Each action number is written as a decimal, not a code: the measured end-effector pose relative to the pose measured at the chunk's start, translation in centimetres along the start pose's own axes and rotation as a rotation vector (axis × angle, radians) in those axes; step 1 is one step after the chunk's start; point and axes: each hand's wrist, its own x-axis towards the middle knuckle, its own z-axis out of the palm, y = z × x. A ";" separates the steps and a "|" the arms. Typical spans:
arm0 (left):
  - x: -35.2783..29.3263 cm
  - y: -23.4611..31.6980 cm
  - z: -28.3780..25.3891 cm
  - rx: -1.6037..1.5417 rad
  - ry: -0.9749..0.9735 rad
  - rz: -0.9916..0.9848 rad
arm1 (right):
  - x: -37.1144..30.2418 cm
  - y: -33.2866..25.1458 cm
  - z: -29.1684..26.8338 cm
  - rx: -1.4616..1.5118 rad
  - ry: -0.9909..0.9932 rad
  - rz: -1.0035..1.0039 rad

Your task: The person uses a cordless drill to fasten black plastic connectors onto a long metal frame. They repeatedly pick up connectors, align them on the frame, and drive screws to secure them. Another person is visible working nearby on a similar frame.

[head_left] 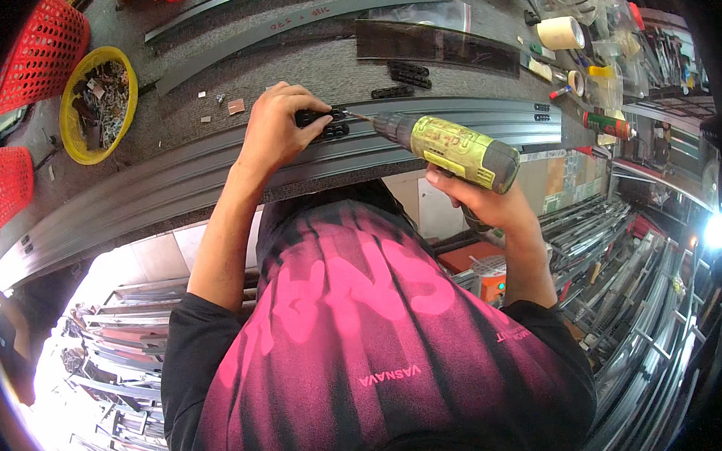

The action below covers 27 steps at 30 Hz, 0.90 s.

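My right hand (482, 199) is wrapped round the grip of a yellow-green and black cordless drill (455, 149). Its long bit points left, and the tip meets a small black slotted part (313, 116). That part is pinched between the thumb and fingers of my left hand (284, 119), just above a long grey metal profile (421, 126). Another black slotted part (336, 130) lies on the profile right beside my fingers. Whether a screw sits at the bit's tip is too small to tell.
Several more black parts (409, 74) lie behind the profile, near a dark flat strip (441, 46). At left stand a yellow basket of small hardware (132, 90) and red baskets (6, 183). Tape rolls (560, 34) and a spray can (609, 124) sit at right. A person's arm (11, 325) shows far left.
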 end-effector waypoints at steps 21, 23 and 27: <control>0.4 0.3 -0.2 -0.046 0.007 -0.053 | 7.0 -11.6 -3.9 -0.697 -0.430 -0.156; 0.3 0.3 -0.1 -0.051 0.006 -0.052 | 7.1 -12.1 -3.5 -0.715 -0.406 -0.178; 0.1 0.1 -0.1 -0.031 -0.002 -0.060 | 7.7 -12.2 -4.0 -0.715 -0.410 -0.200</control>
